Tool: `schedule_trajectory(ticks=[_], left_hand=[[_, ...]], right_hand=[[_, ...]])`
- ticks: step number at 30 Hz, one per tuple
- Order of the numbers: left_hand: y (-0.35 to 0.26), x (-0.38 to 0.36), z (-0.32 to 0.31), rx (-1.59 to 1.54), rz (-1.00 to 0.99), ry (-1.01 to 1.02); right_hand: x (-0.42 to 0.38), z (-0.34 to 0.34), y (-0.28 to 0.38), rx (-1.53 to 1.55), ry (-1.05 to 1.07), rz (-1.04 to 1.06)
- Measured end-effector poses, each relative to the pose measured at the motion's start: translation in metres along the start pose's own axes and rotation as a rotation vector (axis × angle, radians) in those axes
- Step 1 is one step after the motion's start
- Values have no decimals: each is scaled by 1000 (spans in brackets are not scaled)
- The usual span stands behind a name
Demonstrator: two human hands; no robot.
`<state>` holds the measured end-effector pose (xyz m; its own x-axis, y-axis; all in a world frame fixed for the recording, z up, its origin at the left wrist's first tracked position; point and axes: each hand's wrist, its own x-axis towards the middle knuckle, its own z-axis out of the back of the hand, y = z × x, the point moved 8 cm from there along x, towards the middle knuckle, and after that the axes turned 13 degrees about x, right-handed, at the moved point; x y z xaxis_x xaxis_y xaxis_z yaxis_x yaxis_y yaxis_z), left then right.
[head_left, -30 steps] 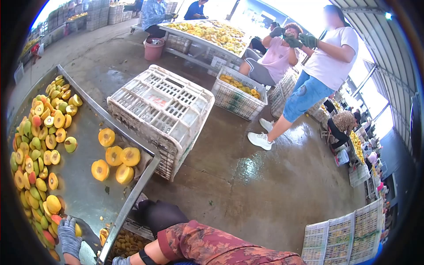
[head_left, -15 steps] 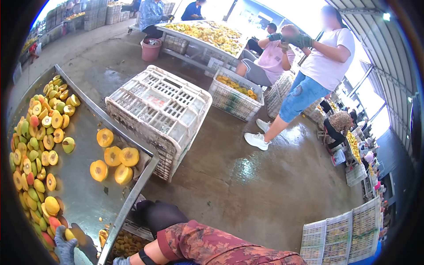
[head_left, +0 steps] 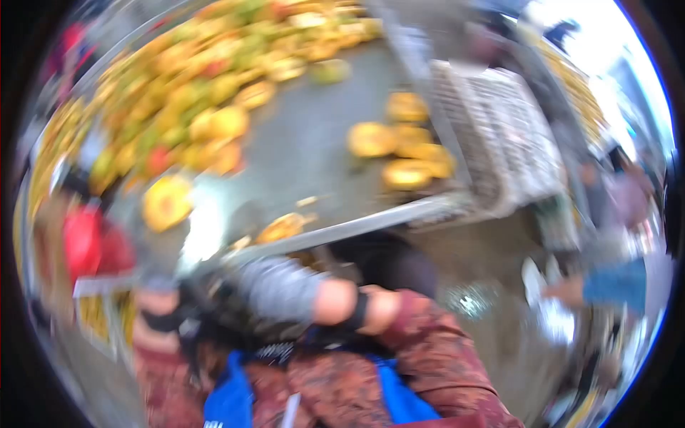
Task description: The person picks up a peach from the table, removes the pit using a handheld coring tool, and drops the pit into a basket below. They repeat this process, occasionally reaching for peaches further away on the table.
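Observation:
The view is smeared by motion. My left hand [head_left: 153, 260], in a grey glove, is at the near edge of the metal table [head_left: 300, 135], just below a halved yellow fruit [head_left: 168, 203] that looks like a peach. Its fingers are too blurred to show whether they grip that half. My right hand [head_left: 217, 292] is low in front of my body, below the table's rim, its grey-covered wrist reaching leftward. Blur and dark shapes hide its fingers. A big heap of halved peaches [head_left: 193, 93] covers the table's far left. Several halves [head_left: 407, 146] sit apart near the right corner.
A white plastic crate [head_left: 499, 135] stands against the table's right side. Fruit scraps [head_left: 282, 228] lie by the near rim. Something red [head_left: 93, 239] is at the left. Another person's legs [head_left: 614, 285] show at the right, on the wet floor [head_left: 471, 299].
My view has swung left and down, so the table now fills the upper middle and both my arms show. The right hand was mostly out of frame; the left was at the heap with a fruit.

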<state>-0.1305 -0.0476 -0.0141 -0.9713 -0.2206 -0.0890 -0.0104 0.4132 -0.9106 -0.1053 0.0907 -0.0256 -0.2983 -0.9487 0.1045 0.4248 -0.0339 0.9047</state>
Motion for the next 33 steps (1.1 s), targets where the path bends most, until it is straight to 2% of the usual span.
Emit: schedule_trajectory(ticks=[1, 2, 3, 4, 5, 6, 7, 9, 10, 12, 13, 15, 17, 19, 22, 25, 28, 29, 31, 33], left_hand=[[11, 3, 14, -233, -8, -192], [9, -2, 17, -76, -78, -137], [9, -8, 13, -12, -26, -156], [16, -8, 3, -276, 72, -70], [17, -13, 3, -287, 77, -249], [8, -20, 19, 496, -189, -373], [20, -20, 3, -351, 30, -175], [9, -29, -4, -93, -144, -264], [11, -29, -5, -89, -139, -267], [10, -29, -15, -66, -194, -138], [12, -30, -16, -64, -190, -142], [26, -31, -13, -332, -41, -227], [24, -33, -18, -307, -63, -196], [22, -35, -18, -165, -91, -227], [20, -40, -19, -91, -102, -274], [15, -43, -23, -21, -106, -312], [15, -44, -22, 45, -104, -282], [16, -45, -22, 48, -97, -283], [9, -49, -22, 250, -154, -318], [7, -51, -22, 283, -125, -309]], right_hand=[[3, 9, 4, 148, -95, 65], [4, 9, -11, 183, -151, -25], [6, 15, -17, 212, -242, -42], [8, 20, -19, 284, -273, -81], [11, 24, -13, 263, -232, -256], [13, 18, -17, 255, -246, -241], [15, 15, -24, 249, -270, -233], [16, 19, -14, 176, -294, -218], [17, 20, -13, 125, -301, -217], [18, 19, -16, 77, -320, -205], [18, 19, -15, 83, -317, -207], [20, 16, -17, 67, -261, -274], [22, 8, -25, 144, -276, -257], [23, 5, -29, 223, -295, -244], [25, -2, -34, 151, -251, -267], [23, -4, -35, 210, -321, -186], [25, -5, -30, 192, -328, -164], [23, -4, -31, 199, -329, -167], [20, -6, -31, 208, -229, -267], [18, -8, -31, 201, -225, -261]])
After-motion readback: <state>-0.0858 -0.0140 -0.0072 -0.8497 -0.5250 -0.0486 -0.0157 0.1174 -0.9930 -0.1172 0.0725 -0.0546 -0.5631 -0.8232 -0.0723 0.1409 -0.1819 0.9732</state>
